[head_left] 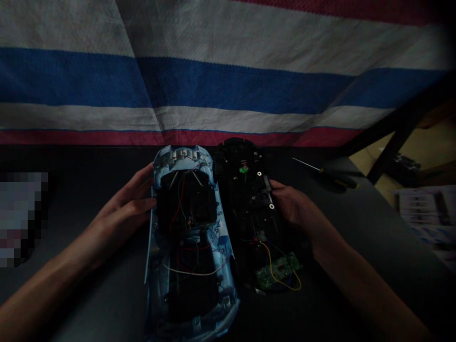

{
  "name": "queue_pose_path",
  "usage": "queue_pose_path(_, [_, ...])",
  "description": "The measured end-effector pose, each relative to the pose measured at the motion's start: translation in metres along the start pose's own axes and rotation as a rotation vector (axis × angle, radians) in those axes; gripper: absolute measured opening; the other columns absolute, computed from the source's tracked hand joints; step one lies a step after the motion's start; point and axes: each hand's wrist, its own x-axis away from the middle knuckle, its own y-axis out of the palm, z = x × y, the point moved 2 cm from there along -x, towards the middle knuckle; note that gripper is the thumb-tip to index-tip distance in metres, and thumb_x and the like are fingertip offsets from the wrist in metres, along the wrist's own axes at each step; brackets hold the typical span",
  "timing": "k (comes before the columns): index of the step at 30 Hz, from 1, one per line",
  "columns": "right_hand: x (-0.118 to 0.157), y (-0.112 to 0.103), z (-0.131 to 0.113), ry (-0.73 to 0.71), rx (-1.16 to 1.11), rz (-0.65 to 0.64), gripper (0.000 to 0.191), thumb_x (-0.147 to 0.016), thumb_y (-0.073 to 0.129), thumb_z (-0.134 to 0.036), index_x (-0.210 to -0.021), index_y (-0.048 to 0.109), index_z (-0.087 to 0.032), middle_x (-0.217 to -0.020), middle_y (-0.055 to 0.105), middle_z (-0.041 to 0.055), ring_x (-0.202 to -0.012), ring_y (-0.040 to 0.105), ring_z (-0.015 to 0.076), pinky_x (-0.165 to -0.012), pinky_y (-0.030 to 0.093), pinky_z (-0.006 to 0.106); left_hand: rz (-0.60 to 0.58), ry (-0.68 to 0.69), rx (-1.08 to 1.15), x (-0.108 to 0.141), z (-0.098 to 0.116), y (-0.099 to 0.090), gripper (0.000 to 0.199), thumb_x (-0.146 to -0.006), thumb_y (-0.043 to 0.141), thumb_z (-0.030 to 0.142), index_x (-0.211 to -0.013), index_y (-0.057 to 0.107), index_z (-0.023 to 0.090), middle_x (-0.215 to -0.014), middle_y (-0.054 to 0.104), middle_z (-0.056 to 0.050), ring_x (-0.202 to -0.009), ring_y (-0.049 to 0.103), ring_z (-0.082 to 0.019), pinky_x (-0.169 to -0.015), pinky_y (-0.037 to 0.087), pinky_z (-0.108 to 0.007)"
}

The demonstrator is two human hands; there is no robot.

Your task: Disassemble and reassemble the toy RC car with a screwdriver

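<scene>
A light-blue toy car body shell (pixel 228 244) lies upside down, its black interior and loose red, green and white wires facing up. My left hand (pixel 130 204) holds its left side, with the fingertips partly hidden behind the shell's edge. Right beside it is the black toy car chassis (pixel 245 199). A green circuit board (pixel 280 270) with a yellow wire sits at the chassis's near end. My right hand (pixel 294 204) is closed on the chassis's right side, thumb on top and the other fingers mostly hidden. The scene is dim.
A screwdriver (pixel 337 179) lies on the dark table (pixel 359 218) to the right. A striped sheet (pixel 228 85) hangs behind the table. A pixelated item (pixel 19 218) is at the left edge. Beyond the table's right edge are a dark frame bar (pixel 388 140) and printed packaging (pixel 423 209).
</scene>
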Motion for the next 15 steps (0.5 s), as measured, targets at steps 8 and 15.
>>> queue_pose_path(8, [0.0022,0.0039,-0.0025,0.022,-0.025,0.008,0.037,-0.087,0.059,-0.027,-0.121,0.072,-0.027,-0.107,0.077,0.0022,-0.079,0.07,0.0199,-0.071,0.057,0.035,0.012,-0.007,0.005,-0.0014,-0.0015,-0.0038,0.06,-0.086,0.073,0.029,-0.143,0.061,0.039,-0.153,0.059,0.001,-0.134,0.06,-0.033,-0.097,0.063,-0.037])
queue_pose_path(15, [0.0014,0.0028,-0.0021,-0.003,-0.011,-0.011,0.033,-0.086,0.059,-0.026,-0.116,0.073,-0.027,-0.111,0.077,0.0018,-0.087,0.071,0.021,-0.069,0.055,0.033,0.019,-0.014,-0.007,-0.0003,-0.0007,-0.0026,0.062,-0.086,0.073,0.03,-0.145,0.059,0.04,-0.15,0.061,0.001,-0.124,0.066,-0.03,-0.09,0.065,-0.032])
